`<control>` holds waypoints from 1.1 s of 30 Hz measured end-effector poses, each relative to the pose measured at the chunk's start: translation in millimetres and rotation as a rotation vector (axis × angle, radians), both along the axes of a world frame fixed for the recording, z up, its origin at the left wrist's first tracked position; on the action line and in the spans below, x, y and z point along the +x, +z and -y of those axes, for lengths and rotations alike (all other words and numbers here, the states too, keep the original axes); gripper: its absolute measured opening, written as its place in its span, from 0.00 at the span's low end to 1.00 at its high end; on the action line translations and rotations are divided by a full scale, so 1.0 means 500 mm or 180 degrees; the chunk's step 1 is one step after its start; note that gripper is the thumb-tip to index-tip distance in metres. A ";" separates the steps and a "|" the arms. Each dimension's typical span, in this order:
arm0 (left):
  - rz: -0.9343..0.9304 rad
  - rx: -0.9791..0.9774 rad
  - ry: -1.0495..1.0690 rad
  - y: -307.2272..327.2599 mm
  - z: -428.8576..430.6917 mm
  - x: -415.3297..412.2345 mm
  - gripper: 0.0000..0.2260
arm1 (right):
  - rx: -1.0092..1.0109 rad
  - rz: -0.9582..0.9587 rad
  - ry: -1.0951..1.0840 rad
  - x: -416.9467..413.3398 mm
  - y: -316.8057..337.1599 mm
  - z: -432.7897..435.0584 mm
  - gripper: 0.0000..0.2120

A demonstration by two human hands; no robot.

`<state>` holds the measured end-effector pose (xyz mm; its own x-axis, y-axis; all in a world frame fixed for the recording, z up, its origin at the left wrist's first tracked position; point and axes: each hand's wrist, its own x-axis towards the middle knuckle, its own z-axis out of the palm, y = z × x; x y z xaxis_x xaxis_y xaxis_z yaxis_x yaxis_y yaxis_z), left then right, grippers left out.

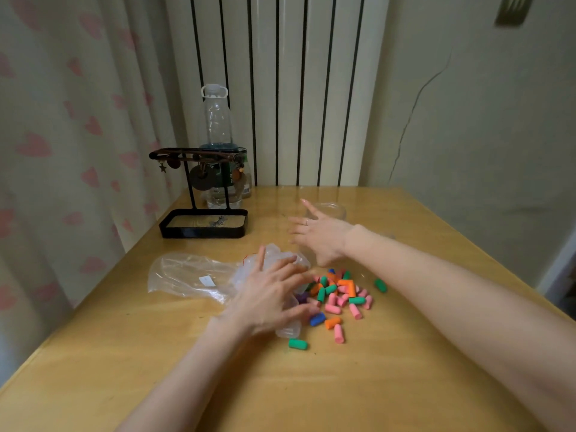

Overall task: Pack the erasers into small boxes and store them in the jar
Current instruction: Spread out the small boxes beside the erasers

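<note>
Clearly nothing is packed yet: the small colourful cap-shaped rubber erasers (339, 293) lie heaped on the yellow wooden table (405, 385), just beside the pile of small clear plastic boxes (280, 254). The left hand (271, 296) rests on those boxes, grip wide, holding nothing. The right hand (316, 233) hovers spread-fingered before the clear glass jar (336, 210). Singling out one box first, away from the heap, seems wisest.

erasers (339, 294): colourful loose heap | small boxes (288, 331): clear, touching heap's left | jar (334, 210): clear, beyond heap
</note>
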<state>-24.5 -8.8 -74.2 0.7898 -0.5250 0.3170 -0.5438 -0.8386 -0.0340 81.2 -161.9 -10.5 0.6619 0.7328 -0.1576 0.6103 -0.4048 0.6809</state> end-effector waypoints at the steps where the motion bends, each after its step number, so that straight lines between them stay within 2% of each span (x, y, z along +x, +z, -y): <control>1: -0.0102 0.0091 0.0048 -0.003 0.001 0.002 0.30 | 0.0081 -0.0091 -0.0053 -0.005 -0.001 -0.005 0.27; 6: -0.0273 0.0173 0.0352 0.002 -0.025 0.010 0.31 | 0.0020 -0.0003 -0.0017 -0.010 -0.038 -0.015 0.19; 11: -0.0327 0.0091 0.0558 0.008 -0.051 0.013 0.32 | 0.0658 -0.0076 0.0021 -0.029 -0.024 -0.012 0.21; 13: -0.0384 0.0030 0.0597 0.011 -0.055 0.014 0.26 | 0.0902 0.0030 0.0111 -0.037 -0.013 -0.005 0.20; 16: -0.0404 -0.0019 0.0686 0.011 -0.060 0.015 0.17 | 0.1649 0.0159 0.0395 -0.050 -0.002 0.016 0.19; 18: -0.0420 -0.0077 0.0731 0.013 -0.065 0.016 0.17 | 0.2491 0.0194 0.0554 -0.063 -0.006 0.041 0.18; 20: -0.0433 -0.0107 0.0733 0.015 -0.068 0.015 0.18 | 0.3386 0.0042 0.0419 -0.091 -0.014 0.068 0.18; 22: -0.0434 -0.0195 0.0732 0.018 -0.070 0.012 0.21 | 0.4321 -0.0541 -0.0064 -0.124 -0.027 0.094 0.16; 25: -0.0360 -0.0370 0.0730 0.013 -0.071 0.014 0.30 | 0.5837 -0.2354 -0.0794 -0.162 -0.038 0.120 0.11; 27: -0.0338 -0.0376 0.0769 0.008 -0.073 0.019 0.29 | 0.6434 -0.3571 -0.1164 -0.181 -0.043 0.134 0.10; 28: -0.0257 -0.0387 0.0733 0.006 -0.072 0.021 0.28 | 0.6566 -0.3954 -0.1299 -0.190 -0.048 0.139 0.10; 30: 0.0055 -0.0588 0.0582 0.006 -0.062 0.018 0.23 | 0.6557 -0.4244 -0.1381 -0.210 -0.059 0.141 0.12; 31: 0.0192 -0.0917 0.0524 0.013 -0.049 0.011 0.22 | 0.6456 -0.4158 -0.1366 -0.220 -0.066 0.139 0.13; 33: -0.0066 -0.2051 0.0363 0.040 -0.010 -0.018 0.19 | 0.6130 -0.3713 -0.1286 -0.240 -0.074 0.130 0.14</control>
<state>-33.6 -4.1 -54.3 0.8386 -0.1476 0.5243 -0.4455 -0.7398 0.5042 -38.9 -226.9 -47.3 0.9396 0.3406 0.0336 0.0680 -0.0893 -0.9937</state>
